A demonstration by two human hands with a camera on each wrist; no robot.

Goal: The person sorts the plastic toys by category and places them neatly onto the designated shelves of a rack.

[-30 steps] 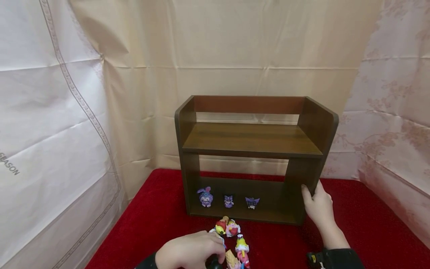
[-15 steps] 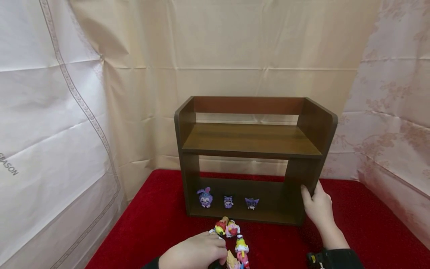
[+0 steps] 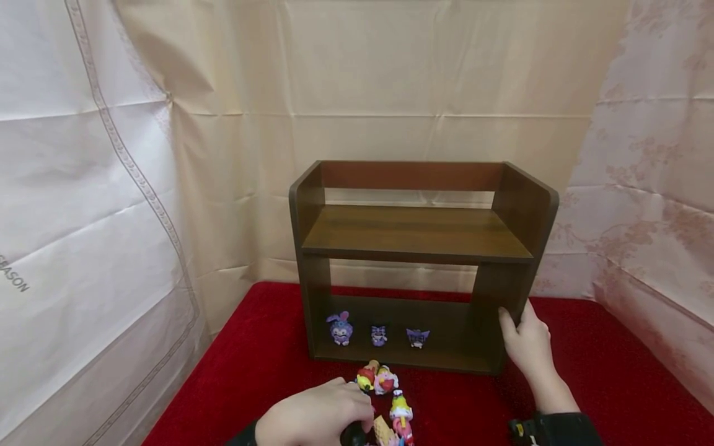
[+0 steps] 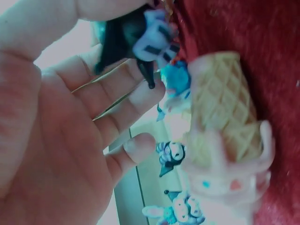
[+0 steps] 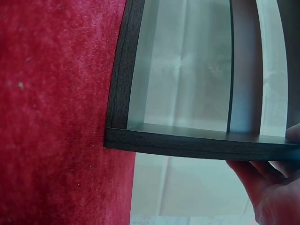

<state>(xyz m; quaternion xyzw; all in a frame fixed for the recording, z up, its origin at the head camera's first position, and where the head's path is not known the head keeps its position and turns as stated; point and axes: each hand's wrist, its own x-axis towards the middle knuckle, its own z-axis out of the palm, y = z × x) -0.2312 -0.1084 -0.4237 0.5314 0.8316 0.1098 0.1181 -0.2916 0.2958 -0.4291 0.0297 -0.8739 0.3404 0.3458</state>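
My left hand (image 3: 315, 414) is low over the red cloth, beside several small toy figurines. Between its thumb and fingers it pinches a black-and-purple figurine (image 4: 154, 40), blurred in the left wrist view; the other fingers are spread. A waffle-cone figurine (image 4: 225, 103) lies close by. My right hand (image 3: 530, 344) grips the right side panel of a brown wooden shelf (image 3: 421, 232), thumb on the inner face and fingers outside. On its lower board stand a purple rabbit-eared figurine (image 3: 340, 329), a small purple figurine (image 3: 379, 336) and a purple figurine with pointed ears (image 3: 417, 337).
Several more figurines lie in a loose ring before the shelf, among them a pink-and-white one (image 3: 386, 380) and a yellow-topped one (image 3: 401, 406). Red cloth (image 3: 234, 371) covers the table. Beige curtains (image 3: 223, 186) hang behind.
The left hand shifted slightly right, then back left, staying by the loose figurines. The right hand keeps its grip on the shelf. The standing figurines stay put.
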